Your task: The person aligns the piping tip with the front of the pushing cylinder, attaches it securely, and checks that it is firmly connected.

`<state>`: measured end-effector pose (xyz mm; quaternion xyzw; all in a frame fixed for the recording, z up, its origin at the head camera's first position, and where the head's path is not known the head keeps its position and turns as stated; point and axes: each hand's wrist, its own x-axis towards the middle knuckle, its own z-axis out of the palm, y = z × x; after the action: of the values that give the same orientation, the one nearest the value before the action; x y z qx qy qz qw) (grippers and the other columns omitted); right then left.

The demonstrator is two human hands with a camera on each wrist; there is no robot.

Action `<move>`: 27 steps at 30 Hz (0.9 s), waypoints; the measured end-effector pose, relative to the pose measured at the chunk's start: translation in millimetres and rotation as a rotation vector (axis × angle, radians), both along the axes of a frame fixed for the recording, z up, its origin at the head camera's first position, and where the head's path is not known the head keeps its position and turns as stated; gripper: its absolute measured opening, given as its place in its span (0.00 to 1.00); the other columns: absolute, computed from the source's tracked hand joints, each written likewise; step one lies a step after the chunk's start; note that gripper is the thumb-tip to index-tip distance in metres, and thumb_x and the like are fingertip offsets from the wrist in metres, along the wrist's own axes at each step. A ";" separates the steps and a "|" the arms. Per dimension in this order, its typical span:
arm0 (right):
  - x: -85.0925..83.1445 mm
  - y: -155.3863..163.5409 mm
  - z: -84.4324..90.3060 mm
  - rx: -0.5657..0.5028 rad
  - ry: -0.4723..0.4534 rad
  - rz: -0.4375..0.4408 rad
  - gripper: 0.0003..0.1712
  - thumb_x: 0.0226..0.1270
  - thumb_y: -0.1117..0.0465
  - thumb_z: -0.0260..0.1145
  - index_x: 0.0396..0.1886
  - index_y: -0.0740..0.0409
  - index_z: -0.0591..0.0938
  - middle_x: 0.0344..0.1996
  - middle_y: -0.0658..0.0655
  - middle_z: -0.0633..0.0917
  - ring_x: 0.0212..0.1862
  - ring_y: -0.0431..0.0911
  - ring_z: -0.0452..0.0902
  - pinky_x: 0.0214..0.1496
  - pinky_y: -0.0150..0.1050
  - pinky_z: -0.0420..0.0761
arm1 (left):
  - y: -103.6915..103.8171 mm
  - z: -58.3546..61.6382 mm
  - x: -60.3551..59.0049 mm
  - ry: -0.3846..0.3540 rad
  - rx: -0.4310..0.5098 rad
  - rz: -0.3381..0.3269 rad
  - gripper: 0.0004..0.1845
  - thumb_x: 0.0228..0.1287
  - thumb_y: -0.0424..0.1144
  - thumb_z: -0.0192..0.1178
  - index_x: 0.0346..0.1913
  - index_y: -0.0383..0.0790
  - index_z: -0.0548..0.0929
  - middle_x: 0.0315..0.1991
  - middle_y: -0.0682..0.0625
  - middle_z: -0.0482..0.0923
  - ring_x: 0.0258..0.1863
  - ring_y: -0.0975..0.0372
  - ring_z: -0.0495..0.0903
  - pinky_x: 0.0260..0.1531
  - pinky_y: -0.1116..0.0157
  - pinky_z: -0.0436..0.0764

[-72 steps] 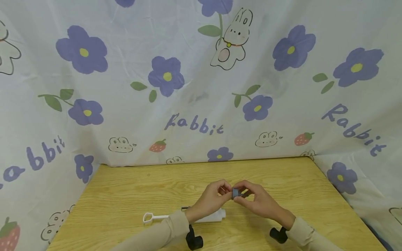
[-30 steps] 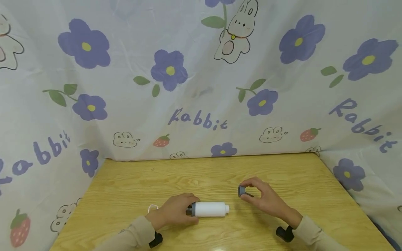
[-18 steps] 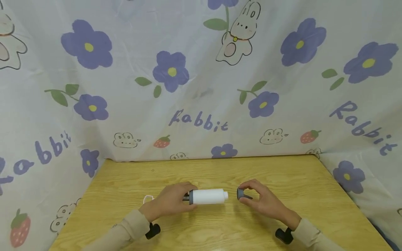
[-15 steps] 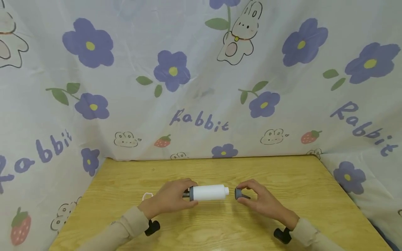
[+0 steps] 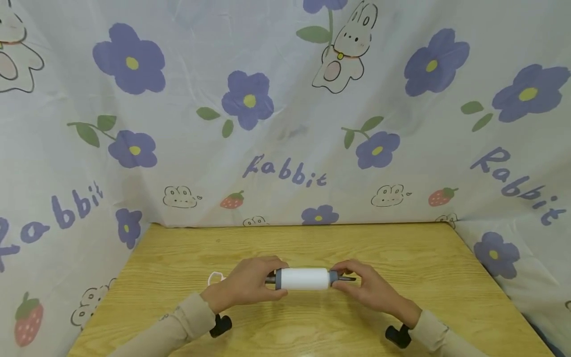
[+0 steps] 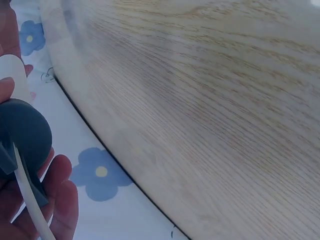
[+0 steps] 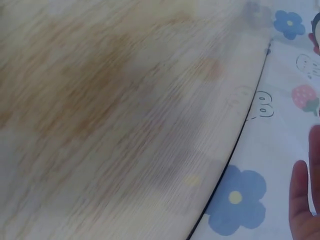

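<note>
I am holding a white plastic cylinder [image 5: 302,278] level above the pale wooden table [image 5: 401,248], lying crosswise in front of me, between my two hands. My left hand [image 5: 247,285] is curling its fingers round the cylinder's left end, where a dark grey round end cap [image 5: 278,279] is sitting; in the left wrist view that cap [image 6: 22,137] is lying against my fingers [image 6: 62,195], with a thin white strip running across it. A white loop-shaped handle [image 5: 214,277] is showing just beyond my left hand, low over the table. My right hand [image 5: 368,290] is pinching a small dark grey cap [image 5: 334,277] between thumb and fingertips, and that cap is touching the cylinder's right end. I cannot tell whether it is seated fully. A short dark stub is sticking out of it towards my fingers. The right wrist view is showing only blurred table grain and the edge of my fingers [image 7: 302,200]. A white cloth printed with purple flowers, rabbits and strawberries [image 5: 250,99] is hanging behind and beside the table. Beige sleeves are covering both my forearms.
</note>
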<state>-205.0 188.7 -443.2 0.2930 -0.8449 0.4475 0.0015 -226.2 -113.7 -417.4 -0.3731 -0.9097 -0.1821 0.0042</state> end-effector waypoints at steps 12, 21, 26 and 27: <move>-13.8 7.2 -5.3 -0.216 -0.425 0.141 0.17 0.70 0.56 0.49 0.50 0.62 0.71 0.40 0.65 0.79 0.42 0.57 0.76 0.46 0.48 0.77 | 4.8 1.3 4.0 0.083 0.024 -0.021 0.24 0.52 0.58 0.60 0.51 0.54 0.76 0.45 0.59 0.77 0.31 0.73 0.76 0.27 0.75 0.75; -17.2 7.9 -0.7 -0.163 -0.585 0.130 0.22 0.71 0.50 0.44 0.48 0.63 0.74 0.39 0.61 0.80 0.41 0.54 0.79 0.48 0.54 0.74 | 6.0 0.5 4.0 0.155 0.010 -0.043 0.24 0.52 0.61 0.58 0.51 0.55 0.76 0.45 0.60 0.77 0.33 0.75 0.76 0.26 0.77 0.74; -17.0 7.7 -1.3 -0.153 -0.584 0.144 0.28 0.72 0.46 0.38 0.52 0.62 0.73 0.39 0.64 0.80 0.42 0.57 0.78 0.48 0.54 0.74 | 6.6 -1.2 4.0 0.158 0.031 -0.049 0.24 0.51 0.59 0.60 0.51 0.54 0.76 0.45 0.59 0.77 0.32 0.74 0.76 0.25 0.77 0.74; -16.6 8.0 -0.9 -0.152 -0.577 0.149 0.28 0.72 0.46 0.38 0.53 0.62 0.72 0.40 0.64 0.80 0.42 0.58 0.78 0.48 0.55 0.73 | 6.6 -1.5 3.9 0.157 0.032 -0.047 0.24 0.51 0.59 0.59 0.51 0.55 0.76 0.45 0.59 0.77 0.32 0.75 0.76 0.25 0.77 0.74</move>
<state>-221.6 196.8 -444.0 0.2140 -0.7508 0.5731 -0.2492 -222.2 -107.1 -418.9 -0.4073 -0.8946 -0.1669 0.0770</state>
